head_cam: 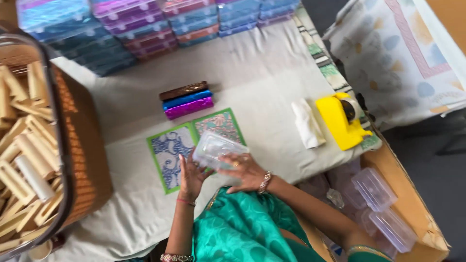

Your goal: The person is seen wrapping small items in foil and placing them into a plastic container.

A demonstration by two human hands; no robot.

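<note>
On the cloth-covered counter (272,121), above two patterned green-edged cards (194,145), both hands grasp a clear plastic box (218,149): the left hand (191,177) supports its near edge, the right hand (245,170) lies over its side. Three foil-wrapped bars (187,99) lie just beyond.

Left hand (191,175) and right hand (242,170) meet close together, fingers (228,157) curled (both forearms bent inward).

Bright even daylight, soft motion blur
</note>
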